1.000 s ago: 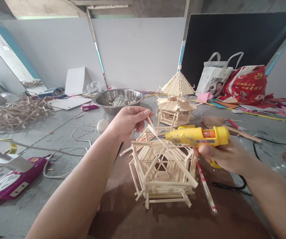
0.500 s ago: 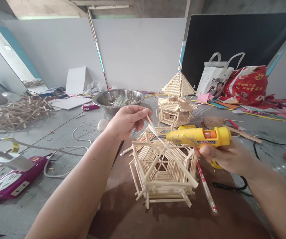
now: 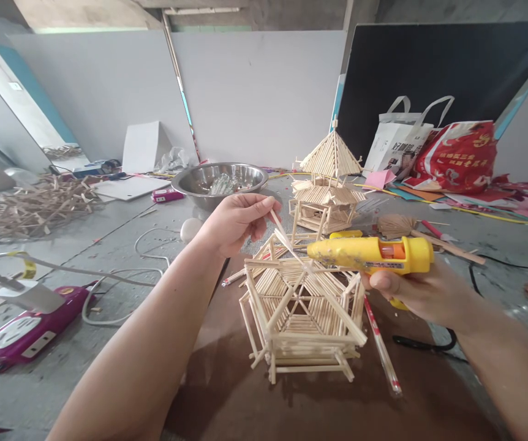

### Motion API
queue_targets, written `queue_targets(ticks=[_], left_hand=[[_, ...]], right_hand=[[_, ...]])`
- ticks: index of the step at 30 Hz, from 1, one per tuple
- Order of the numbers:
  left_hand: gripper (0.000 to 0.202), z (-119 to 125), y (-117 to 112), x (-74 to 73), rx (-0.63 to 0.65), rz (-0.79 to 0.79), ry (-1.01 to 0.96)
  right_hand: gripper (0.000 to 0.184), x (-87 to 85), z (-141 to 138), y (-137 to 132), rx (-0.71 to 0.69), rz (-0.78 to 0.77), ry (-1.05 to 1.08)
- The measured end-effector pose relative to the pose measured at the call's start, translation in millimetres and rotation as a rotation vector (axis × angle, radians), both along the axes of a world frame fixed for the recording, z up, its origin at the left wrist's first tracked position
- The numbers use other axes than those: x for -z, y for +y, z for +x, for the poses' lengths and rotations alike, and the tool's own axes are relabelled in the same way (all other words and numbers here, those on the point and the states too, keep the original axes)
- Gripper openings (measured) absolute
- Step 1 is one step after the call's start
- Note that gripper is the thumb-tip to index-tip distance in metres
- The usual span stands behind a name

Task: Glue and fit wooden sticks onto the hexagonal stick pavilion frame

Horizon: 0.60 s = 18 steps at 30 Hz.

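Pinched in the fingers of my left hand is the upper end of a thin wooden stick, which slants down to the right. My right hand grips a yellow hot glue gun, its nozzle pointing left at the stick's lower part. Below both hands stands a six-sided frame of pale wooden sticks, with spokes meeting in the middle. The frame rests on a brown board. Behind it rises a finished-looking stick pavilion with a pointed roof.
A metal bowl sits behind my left hand. To the left lie a purple power strip, a white cable and a heap of wood scraps. A narrow red-marked packet lies beside the frame. Bags stand at the back right.
The glue gun and my right hand have shifted very slightly to the right. My left hand keeps the stick in nearly the same place.
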State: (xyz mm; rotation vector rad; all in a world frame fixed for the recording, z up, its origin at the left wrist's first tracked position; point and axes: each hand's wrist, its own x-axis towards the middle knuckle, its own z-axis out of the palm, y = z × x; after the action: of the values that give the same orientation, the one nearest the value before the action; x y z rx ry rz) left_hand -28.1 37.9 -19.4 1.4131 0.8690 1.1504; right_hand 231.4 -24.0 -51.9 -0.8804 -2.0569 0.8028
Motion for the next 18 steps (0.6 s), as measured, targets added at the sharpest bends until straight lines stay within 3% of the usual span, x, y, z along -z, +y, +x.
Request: queue_targets(ticks=[9, 18], left_hand=[[0.013, 0.5, 1.5, 0.9, -0.012, -0.039, -0.029], [0.014, 1.0, 1.1, -0.3, -0.003, -0.068, -0.053]], right_hand=[[0.014, -0.1, -0.5, -2.1, -0.006, 0.104, -0.066], [0.012, 1.2, 2.3, -3.5, 0.003, 0.112, -0.063]])
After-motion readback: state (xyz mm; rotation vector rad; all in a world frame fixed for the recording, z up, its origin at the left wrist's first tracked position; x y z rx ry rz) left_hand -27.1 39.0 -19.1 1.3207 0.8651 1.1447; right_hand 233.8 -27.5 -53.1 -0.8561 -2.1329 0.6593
